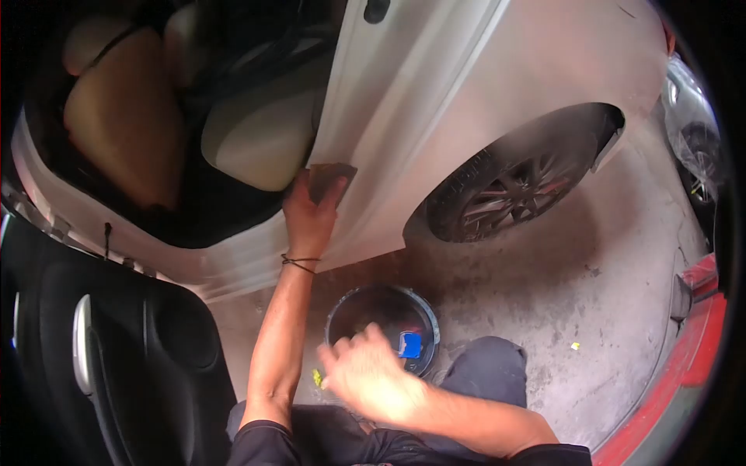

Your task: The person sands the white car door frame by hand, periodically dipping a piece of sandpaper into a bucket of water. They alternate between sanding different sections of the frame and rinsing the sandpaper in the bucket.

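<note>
My left hand (312, 206), with a thin dark band at its wrist, grips a brown sanding pad (332, 180). The pad lies against the pale body panel (373, 155) at the rear edge of the car's door opening. Over a round dark bucket (432, 311) on the floor is my right hand (365, 377), slightly blurred. Its fingers are loosely bent and apart, and I see nothing in them. Inside the bucket, beside that hand, a blue and white item (409, 346) shows; its kind I cannot make out. Part of the bucket is hidden behind the hand.
The open door (155, 342) stands on the left, its dark inner panel facing me. Light seats (260, 136) show within the car. A rear wheel (513, 198) is to the right. Red bodywork (691, 365) borders the right side. Small yellow scraps (575, 346) lie on the concrete floor (513, 287).
</note>
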Demonstrator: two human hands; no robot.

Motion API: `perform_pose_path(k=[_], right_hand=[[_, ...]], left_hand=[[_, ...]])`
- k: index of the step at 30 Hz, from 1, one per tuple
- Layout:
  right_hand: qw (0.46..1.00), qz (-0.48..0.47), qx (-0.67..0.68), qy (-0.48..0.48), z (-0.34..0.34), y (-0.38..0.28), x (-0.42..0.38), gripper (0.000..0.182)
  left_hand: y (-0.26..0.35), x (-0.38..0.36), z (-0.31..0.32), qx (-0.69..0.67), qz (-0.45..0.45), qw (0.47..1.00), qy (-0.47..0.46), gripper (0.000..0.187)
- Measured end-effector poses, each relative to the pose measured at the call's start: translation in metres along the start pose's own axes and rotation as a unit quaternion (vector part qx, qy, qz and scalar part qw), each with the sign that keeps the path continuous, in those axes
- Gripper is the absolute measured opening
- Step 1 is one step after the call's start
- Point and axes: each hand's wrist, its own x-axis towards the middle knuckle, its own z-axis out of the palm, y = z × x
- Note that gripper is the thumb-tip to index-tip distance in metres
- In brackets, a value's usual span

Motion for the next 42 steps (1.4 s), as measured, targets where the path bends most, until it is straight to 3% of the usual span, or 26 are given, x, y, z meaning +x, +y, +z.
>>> perform_pose_path(k=[1, 3, 4, 6, 9, 10, 13, 16, 19, 21, 24, 26, 27, 29, 31, 33, 34, 36, 37, 40, 42], right_hand=[[0.996, -0.039, 0.067, 0.046, -0.007, -0.003, -0.015, 0.044], [0.972, -0.099, 0.19, 0.091, -0.01, 0.007, -0.05, 0.05], [0.974, -0.062, 0.204, 0.072, -0.017, 0.013, -0.069, 0.05], [0.976, 0.032, 0.194, 0.088, -0.026, 0.019, -0.105, 0.051], [0.967, 0.146, 0.158, 0.135, -0.009, 0.021, -0.142, 0.05], [0.953, 0.209, 0.158, 0.151, 0.0, 0.021, -0.148, 0.048], [0.927, 0.247, 0.249, 0.136, 0.029, 0.026, -0.152, 0.044], [0.933, 0.198, 0.258, 0.155, 0.033, 0.035, -0.138, 0.043], [0.92, 0.169, 0.337, 0.106, 0.018, 0.055, -0.135, 0.044], [0.928, 0.156, 0.317, 0.118, 0.007, 0.07, -0.134, 0.044], [0.972, 0.055, 0.223, 0.054, -0.016, 0.085, -0.138, 0.048], [0.983, -0.002, 0.184, 0.0, -0.025, 0.094, -0.132, 0.048], [0.986, -0.057, 0.15, -0.043, -0.029, 0.094, -0.127, 0.048], [0.984, -0.08, 0.147, -0.066, -0.028, 0.082, -0.114, 0.048], [0.981, -0.08, 0.156, 0.084, -0.017, 0.068, -0.106, 0.049], [0.978, -0.074, 0.188, 0.051, -0.011, 0.057, -0.105, 0.051], [0.984, -0.059, 0.166, 0.019, -0.004, 0.051, -0.103, 0.051], [0.987, -0.041, 0.146, -0.044, 0.011, 0.043, -0.093, 0.052], [0.987, -0.044, 0.145, -0.047, 0.018, 0.046, -0.085, 0.052], [0.988, -0.039, 0.116, -0.096, 0.022, 0.053, -0.064, 0.047], [0.988, -0.038, 0.133, -0.074, 0.013, 0.061, -0.067, 0.047]], left_hand=[[-0.017, -0.005, 0.001, -0.003, -0.002, 1.0, -0.001, 0.035], [-0.059, -0.012, 0.005, 0.25, 0.113, 0.959, 0.065, 0.04], [-0.083, -0.015, 0.005, 0.248, 0.11, 0.961, 0.063, 0.04], [-0.119, -0.018, 0.008, 0.24, 0.21, 0.94, 0.121, 0.047], [-0.114, -0.011, 0.017, 0.205, 0.197, 0.948, 0.146, 0.045], [-0.105, -0.002, 0.027, 0.202, 0.208, 0.945, 0.15, 0.045], [-0.043, 0.026, 0.054, 0.09, 0.243, 0.952, 0.164, 0.041], [0.053, 0.087, 0.085, 0.082, 0.325, 0.928, 0.163, 0.039], [0.138, 0.153, 0.118, -0.032, 0.331, 0.935, 0.121, 0.044], [0.156, 0.172, 0.124, -0.02, 0.471, 0.87, 0.147, 0.045], [0.112, 0.141, 0.11, -0.009, 0.384, 0.913, 0.139, 0.039], [0.039, 0.097, 0.093, 0.011, 0.261, 0.958, 0.119, 0.033], [0.003, 0.073, 0.091, 0.019, 0.25, 0.96, 0.124, 0.033], [-0.044, 0.03, 0.076, -0.067, 0.136, 0.971, 0.185, 0.047], [-0.058, 0.035, 0.078, -0.105, 0.181, 0.965, 0.16, 0.035], [0.024, 0.062, 0.083, -0.071, 0.155, 0.973, 0.156, 0.046], [0.055, 0.094, 0.093, -0.073, 0.282, 0.943, 0.159, 0.044], [0.108, 0.1, 0.088, 0.005, 0.393, 0.904, 0.169, 0.043], [0.12, 0.105, 0.113, -0.009, 0.393, 0.871, 0.296, 0.047], [0.092, 0.108, 0.115, -0.054, 0.36, 0.893, 0.265, 0.046], [0.036, 0.083, 0.087, 0.028, 0.282, 0.948, 0.147, 0.04]])
